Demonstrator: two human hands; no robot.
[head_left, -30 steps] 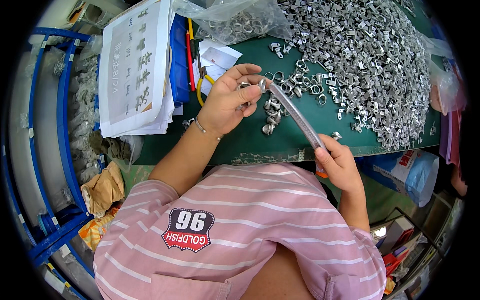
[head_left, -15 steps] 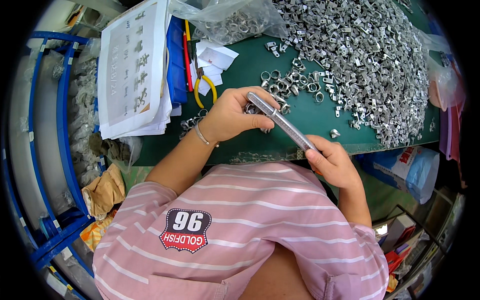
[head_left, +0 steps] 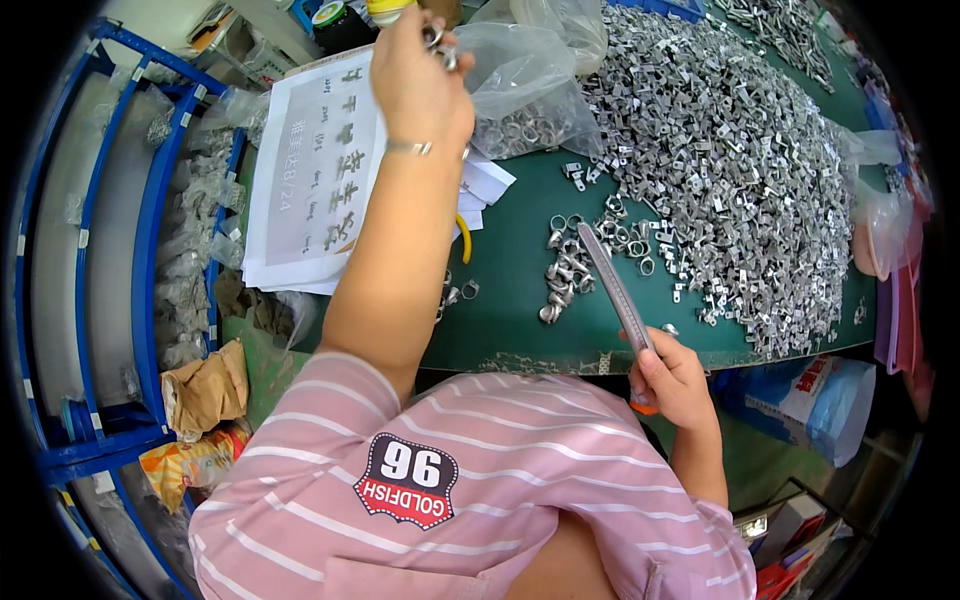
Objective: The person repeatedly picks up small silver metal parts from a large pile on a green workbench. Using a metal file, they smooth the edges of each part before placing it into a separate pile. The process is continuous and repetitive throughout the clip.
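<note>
Raised to the far left, my left hand has its fingers closed around shiny metal rings, partly hidden by the fingers. A grey, tapered ring mandrel with graduation marks is gripped at its lower end by my right hand. It slants up and leftward over the table's front, and no ring shows on it. Next to its tip lies a small heap of metal rings. A few more rings sit left of that heap, beside my left forearm.
A huge mound of small metal pieces covers the right of the green table. Clear bags, one holding rings, stand behind. Printed sheets and a yellow plier handle flank my left arm. Blue shelving stands left.
My left hand has left the mandrel and moved far up and left, now holding rings. The ring seen on the mandrel is off it. My right hand keeps the mandrel, now tilted more upright.
</note>
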